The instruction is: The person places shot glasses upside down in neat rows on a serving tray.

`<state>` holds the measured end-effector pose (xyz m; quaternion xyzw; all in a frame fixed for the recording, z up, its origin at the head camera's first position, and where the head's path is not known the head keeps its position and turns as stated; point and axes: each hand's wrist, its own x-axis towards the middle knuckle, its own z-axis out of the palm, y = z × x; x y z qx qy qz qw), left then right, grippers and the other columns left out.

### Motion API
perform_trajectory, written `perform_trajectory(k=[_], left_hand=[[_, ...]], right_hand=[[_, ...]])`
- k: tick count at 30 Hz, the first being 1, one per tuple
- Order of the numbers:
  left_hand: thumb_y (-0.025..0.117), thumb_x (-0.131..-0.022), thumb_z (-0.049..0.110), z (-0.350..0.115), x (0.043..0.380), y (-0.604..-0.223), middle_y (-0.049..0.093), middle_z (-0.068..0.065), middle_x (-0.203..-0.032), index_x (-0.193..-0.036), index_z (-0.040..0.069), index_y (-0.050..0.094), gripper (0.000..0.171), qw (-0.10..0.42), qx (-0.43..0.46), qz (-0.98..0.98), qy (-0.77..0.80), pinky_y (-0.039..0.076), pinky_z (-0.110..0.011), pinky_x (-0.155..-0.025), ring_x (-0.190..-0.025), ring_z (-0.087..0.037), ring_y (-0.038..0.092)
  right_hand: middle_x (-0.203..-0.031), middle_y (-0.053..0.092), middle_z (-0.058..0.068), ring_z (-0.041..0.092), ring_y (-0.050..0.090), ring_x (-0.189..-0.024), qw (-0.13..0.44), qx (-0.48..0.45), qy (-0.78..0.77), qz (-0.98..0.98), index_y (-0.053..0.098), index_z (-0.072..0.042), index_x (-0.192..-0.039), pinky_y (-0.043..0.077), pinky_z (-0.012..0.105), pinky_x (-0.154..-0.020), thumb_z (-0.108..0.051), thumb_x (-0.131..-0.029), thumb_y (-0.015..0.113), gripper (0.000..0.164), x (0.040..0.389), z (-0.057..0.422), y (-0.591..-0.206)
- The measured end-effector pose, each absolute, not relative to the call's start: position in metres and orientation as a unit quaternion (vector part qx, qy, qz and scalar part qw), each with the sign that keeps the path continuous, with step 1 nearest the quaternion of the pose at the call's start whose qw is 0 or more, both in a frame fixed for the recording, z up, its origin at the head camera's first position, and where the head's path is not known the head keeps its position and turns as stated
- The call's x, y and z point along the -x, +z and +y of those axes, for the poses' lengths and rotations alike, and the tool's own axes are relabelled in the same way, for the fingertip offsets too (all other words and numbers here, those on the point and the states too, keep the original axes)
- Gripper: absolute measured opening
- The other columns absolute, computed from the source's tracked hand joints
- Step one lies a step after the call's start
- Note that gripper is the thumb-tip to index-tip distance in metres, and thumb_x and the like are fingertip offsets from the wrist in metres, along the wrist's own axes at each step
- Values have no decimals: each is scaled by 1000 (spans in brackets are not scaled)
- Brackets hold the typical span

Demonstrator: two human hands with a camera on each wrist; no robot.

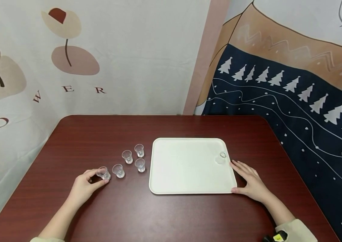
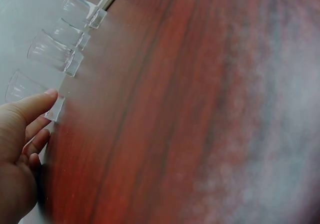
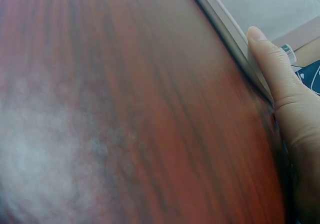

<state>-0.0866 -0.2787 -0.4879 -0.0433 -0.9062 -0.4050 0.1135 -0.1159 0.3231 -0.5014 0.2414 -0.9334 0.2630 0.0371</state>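
Note:
In the head view my left hand [image 1: 84,188] pinches a small clear shot glass [image 1: 103,173] between thumb and fingers, at the left end of a group of similar glasses. The left wrist view shows the thumb against the glass near its thick base. Right beside it stands another shot glass [image 1: 118,171], with more glasses [image 1: 127,157] beyond. A white rectangular tray [image 1: 186,168] lies to their right, bearing one clear glass [image 1: 220,159] near its right side. My right hand [image 1: 250,183] touches the tray's right edge with fairly straight fingers, thumb at the near corner.
Everything stands on a dark red-brown wooden table [image 1: 122,211] with rounded far corners. Behind it hangs a pale printed cloth [image 1: 140,60], and a navy cloth with white trees [image 1: 279,111] is at the right. A black item with a yellow label [image 1: 278,237] is by the right sleeve.

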Motion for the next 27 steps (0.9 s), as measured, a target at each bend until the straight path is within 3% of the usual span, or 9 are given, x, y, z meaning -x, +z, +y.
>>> perform_trajectory(k=[5,12,22,27], left_hand=[[82,-76,15,-279,86,-486,66,-10,-106,-105,4,72,33,105,31,-907,-406,41,-16,-65,-84,-1,54],[83,-75,17,-282,83,-477,62,-5,-91,-106,4,72,35,109,14,-911,-397,36,-22,-54,-66,-9,43],[82,-76,16,-273,81,-451,61,6,-91,-107,6,72,35,131,24,-900,-415,36,-21,-54,-64,-9,42],[82,-76,14,-262,81,-445,63,12,-98,-109,8,72,35,139,47,-893,-425,39,-17,-61,-72,-8,48]], right_hand=[[-147,38,16,41,26,-133,38,-241,265,-933,40,-15,-147,18,64,-96,-47,-66,83,97,116,323,-501],[-147,38,15,42,26,-133,39,-242,266,-932,40,-16,-147,18,64,-96,-47,-66,82,96,116,323,-501],[-147,38,15,41,27,-133,44,-244,268,-931,40,-15,-147,18,63,-96,-47,-66,83,96,116,323,-502],[-147,39,16,42,27,-133,48,-247,270,-929,41,-15,-146,18,64,-96,-46,-67,82,95,116,323,-502]])
